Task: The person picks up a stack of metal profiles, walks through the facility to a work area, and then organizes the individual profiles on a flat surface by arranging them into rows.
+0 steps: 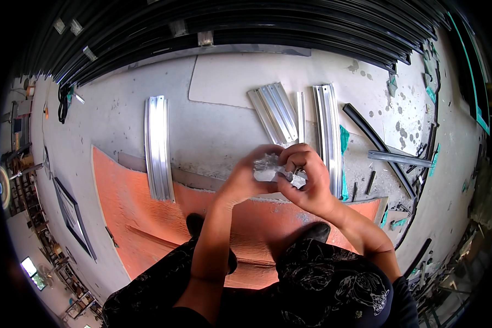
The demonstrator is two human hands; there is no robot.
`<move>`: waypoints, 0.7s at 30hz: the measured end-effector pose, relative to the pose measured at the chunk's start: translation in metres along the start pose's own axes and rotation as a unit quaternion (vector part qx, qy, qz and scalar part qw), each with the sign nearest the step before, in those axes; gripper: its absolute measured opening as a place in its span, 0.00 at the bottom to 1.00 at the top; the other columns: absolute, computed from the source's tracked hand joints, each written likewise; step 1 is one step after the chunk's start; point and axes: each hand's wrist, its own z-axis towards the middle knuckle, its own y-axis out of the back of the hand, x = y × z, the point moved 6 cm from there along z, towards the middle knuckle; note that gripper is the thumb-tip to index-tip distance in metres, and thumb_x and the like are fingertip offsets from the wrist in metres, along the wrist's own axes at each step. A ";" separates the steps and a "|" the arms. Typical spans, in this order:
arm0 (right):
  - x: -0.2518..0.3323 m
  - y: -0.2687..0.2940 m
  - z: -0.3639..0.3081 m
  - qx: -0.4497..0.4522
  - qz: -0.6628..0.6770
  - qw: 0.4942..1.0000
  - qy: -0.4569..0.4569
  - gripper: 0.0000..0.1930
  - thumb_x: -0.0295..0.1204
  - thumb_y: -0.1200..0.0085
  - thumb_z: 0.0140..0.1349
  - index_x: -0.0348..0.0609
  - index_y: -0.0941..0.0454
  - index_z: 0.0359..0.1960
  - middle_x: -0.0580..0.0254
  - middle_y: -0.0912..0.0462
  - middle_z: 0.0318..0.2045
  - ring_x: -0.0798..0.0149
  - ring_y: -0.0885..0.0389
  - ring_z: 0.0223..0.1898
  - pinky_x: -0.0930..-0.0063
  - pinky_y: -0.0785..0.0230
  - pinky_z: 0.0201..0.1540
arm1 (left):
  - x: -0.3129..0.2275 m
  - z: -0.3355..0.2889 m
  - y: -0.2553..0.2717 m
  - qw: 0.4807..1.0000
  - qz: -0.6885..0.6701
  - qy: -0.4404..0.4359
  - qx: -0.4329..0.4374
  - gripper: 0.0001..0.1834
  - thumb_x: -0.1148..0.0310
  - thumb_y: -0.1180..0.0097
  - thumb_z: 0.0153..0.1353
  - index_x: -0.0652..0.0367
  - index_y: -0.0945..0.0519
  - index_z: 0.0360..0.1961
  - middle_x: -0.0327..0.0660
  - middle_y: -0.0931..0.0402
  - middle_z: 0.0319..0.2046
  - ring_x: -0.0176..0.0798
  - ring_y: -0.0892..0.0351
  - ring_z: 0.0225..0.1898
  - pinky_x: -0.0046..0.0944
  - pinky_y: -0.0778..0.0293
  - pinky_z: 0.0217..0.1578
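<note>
In front of me, my left hand (pixel 249 177) and my right hand (pixel 310 183) come together above the floor. Between them is a crumpled, translucent silvery piece (pixel 267 165) that looks like thin plastic. Both hands have their fingers curled round it, the right in a pinch; the left is slightly blurred. Just beyond the hands, ridged silver metal profiles (pixel 276 113) lie side by side, with a narrow metal strip (pixel 301 117) next to them. A long silver profile (pixel 327 131) lies to the right and another (pixel 157 147) to the left.
An orange sheet (pixel 142 218) covers the floor under my feet. Long black profiles (pixel 229 30) are stacked along the far side. To the right lie a black bar (pixel 374 142), a grey bar (pixel 399 158) and green scraps (pixel 344 139). A dark frame (pixel 74 218) is at the left.
</note>
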 end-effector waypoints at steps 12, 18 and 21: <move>-0.029 -0.009 -0.002 -0.015 0.154 0.982 -0.105 0.32 0.18 0.40 0.52 0.37 0.41 0.59 0.60 0.22 0.33 0.67 0.22 0.37 0.72 0.30 0.44 | 0.012 -0.001 0.008 0.995 -0.100 0.019 -0.008 0.16 0.73 0.45 0.63 0.63 0.27 0.51 0.37 0.24 0.44 0.30 0.28 0.47 0.32 0.31 0.49; -0.043 -0.019 -0.005 -0.020 0.066 0.994 -0.089 0.10 0.21 0.38 0.53 0.37 0.25 0.36 0.56 0.21 0.33 0.61 0.21 0.35 0.72 0.29 0.40 | 0.027 0.007 0.013 0.995 -0.072 -0.024 -0.066 0.11 0.74 0.49 0.64 0.63 0.27 0.47 0.34 0.26 0.37 0.29 0.28 0.41 0.31 0.30 0.44; -0.047 -0.015 0.001 -0.019 0.062 0.991 -0.121 0.10 0.23 0.39 0.55 0.38 0.25 0.37 0.57 0.21 0.30 0.62 0.22 0.31 0.72 0.29 0.36 | 0.026 0.004 0.017 0.998 0.000 -0.045 -0.048 0.09 0.74 0.50 0.64 0.61 0.27 0.45 0.33 0.27 0.34 0.28 0.29 0.37 0.31 0.31 0.39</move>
